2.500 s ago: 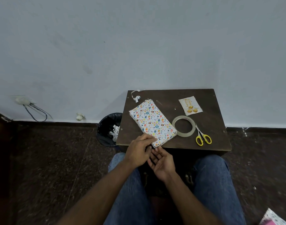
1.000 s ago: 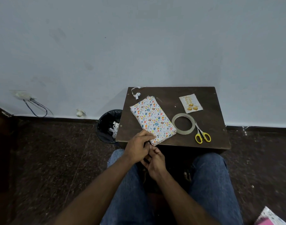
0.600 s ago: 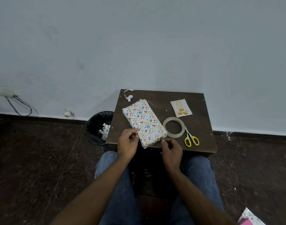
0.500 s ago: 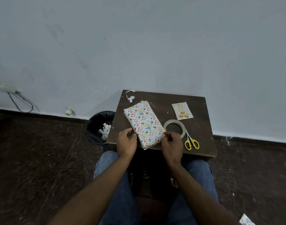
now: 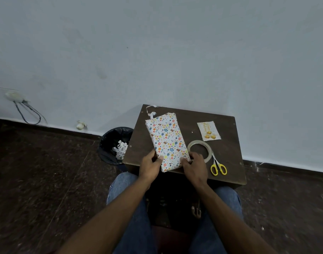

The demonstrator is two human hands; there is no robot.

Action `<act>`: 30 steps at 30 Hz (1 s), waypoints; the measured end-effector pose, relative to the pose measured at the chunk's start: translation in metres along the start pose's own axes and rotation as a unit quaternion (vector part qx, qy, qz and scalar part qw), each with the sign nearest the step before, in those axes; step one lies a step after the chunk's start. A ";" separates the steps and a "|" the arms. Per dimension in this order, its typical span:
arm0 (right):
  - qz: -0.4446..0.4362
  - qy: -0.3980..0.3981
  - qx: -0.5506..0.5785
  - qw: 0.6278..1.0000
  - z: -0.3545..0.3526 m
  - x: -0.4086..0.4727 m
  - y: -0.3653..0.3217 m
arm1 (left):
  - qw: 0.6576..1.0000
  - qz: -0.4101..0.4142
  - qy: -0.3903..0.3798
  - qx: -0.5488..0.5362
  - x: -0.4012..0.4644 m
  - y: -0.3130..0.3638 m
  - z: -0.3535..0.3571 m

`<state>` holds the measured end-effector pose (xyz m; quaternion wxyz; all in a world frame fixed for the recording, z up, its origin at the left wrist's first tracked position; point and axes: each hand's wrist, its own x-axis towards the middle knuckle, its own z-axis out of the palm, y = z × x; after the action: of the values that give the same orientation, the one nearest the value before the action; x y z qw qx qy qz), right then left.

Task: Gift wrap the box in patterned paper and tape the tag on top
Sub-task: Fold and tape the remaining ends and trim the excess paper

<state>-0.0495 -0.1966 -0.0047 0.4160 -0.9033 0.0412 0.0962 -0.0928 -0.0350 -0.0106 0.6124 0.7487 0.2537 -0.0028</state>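
So the wrapped box [image 5: 166,142] is lying flat on the worktop [image 5: 228,153], and both hands have it by the near end: left hand [image 5: 150,166] curled round the left near corner with the thumb up on the patterned paper, right hand [image 5: 194,166] holding the right near corner, fingers bent against the side. The box's long axis runs away from the grip, far end leaning a bit to the left. What matters next, I'd say, is the tag [image 5: 209,131]: it sits ahead and to the right of the right hand's grip, well apart from the box, face up. The tape roll [image 5: 199,149] is just beyond the right hand's knuckles, and the scissors [image 5: 218,165] are immediately to its right. So everything for the tag step lies on the right hand's side, and the left is better off pinning the box down.
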 end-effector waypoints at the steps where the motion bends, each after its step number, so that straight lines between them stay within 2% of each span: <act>1: 0.000 0.007 0.019 1.000 0.001 -0.004 0.001 | 1.000 0.013 0.000 -0.024 -0.003 0.001 -0.001; 5: -0.012 0.006 0.095 0.995 0.002 -0.012 0.004 | 0.996 0.061 0.020 -0.056 -0.008 0.005 -0.008; 8: -0.038 -0.009 0.110 0.993 0.001 -0.014 0.004 | 0.993 0.105 0.017 -0.046 -0.004 0.009 -0.016; 14: -0.112 -0.033 0.117 0.986 -0.012 -0.012 -0.003 | 0.992 0.119 -0.022 -0.024 0.001 0.016 -0.021; 20: -0.171 -0.059 0.266 0.947 -0.037 -0.019 -0.031 | 0.975 0.176 -0.059 -0.123 -0.019 0.037 -0.016; 25: -0.172 -0.065 0.328 0.926 -0.038 -0.017 -0.051 | 0.970 0.178 -0.003 -0.166 -0.021 0.050 -0.005; 30: -0.140 -0.033 0.376 0.916 -0.023 -0.021 -0.056 | 0.969 0.194 0.070 -0.135 -0.019 0.050 0.007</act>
<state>-0.0577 -0.1777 0.0563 0.7351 -0.6733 -0.0665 0.0442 -0.0883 -0.0546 0.0395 0.6772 0.6925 0.1436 0.2031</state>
